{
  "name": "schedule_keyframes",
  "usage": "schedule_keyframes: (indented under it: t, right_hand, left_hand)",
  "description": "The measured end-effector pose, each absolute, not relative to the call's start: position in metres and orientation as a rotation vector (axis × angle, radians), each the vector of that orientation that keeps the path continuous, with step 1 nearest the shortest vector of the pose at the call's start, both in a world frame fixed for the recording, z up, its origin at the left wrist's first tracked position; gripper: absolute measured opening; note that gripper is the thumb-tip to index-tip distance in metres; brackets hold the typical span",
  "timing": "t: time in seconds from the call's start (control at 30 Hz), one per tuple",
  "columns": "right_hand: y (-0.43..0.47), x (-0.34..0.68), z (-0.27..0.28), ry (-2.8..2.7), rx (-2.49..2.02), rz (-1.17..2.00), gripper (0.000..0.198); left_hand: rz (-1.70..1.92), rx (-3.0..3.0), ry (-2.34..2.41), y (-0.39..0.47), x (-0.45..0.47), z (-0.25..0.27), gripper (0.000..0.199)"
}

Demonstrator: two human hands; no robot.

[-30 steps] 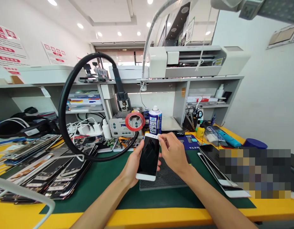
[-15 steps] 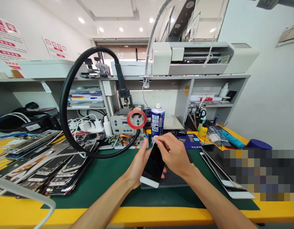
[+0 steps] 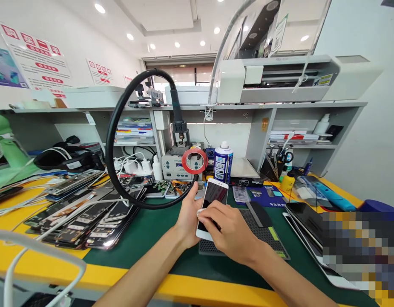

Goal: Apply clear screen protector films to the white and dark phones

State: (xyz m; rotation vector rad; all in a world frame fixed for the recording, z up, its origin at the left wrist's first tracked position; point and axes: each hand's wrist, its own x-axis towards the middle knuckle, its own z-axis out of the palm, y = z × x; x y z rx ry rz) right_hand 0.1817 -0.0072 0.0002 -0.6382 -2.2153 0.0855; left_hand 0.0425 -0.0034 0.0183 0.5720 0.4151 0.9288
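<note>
A smartphone [image 3: 215,190] with a white border and a dark screen lies tilted in my left hand [image 3: 188,217], which grips it from the left and beneath, thumb along the edge. Over the lower part of the screen is my right hand [image 3: 231,230], its fingers pinched on a small white wad [image 3: 200,212]. That wad touches the phone near its left edge; most of it is hidden by the fingers. Below both hands is a dark perforated mat [image 3: 248,221] on the green work mat [image 3: 145,251].
Disassembled phones [image 3: 97,221] are stacked at left. A thick black cable [image 3: 109,145] arches behind my left hand, by a red ring [image 3: 194,160]. A spray can [image 3: 222,164] stands behind the phone. More phone panels [image 3: 307,226] lie at right.
My right hand has slid from the phone's top edge down to its lower left, uncovering the top white border. The camera view has turned a little to the left.
</note>
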Motion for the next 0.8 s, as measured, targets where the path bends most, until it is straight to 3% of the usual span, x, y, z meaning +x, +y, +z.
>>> schedule_keyframes:
  t: [0.47,0.7,0.8]
  right_hand:
    - [-0.016,0.18,0.003,-2.371,-0.64,0.363,0.019]
    - [-0.018,0.196,0.026,-2.317,-0.773,1.245,0.02]
    - [-0.008,0.213,0.039,-2.104,-0.707,1.378,0.024]
  left_hand:
    - [0.987,0.449,0.499,0.008,0.041,0.016,0.064]
    - [0.994,0.496,0.453,0.012,0.036,0.018,0.055]
    - [1.008,0.492,0.427,0.015,0.034,0.019,0.049]
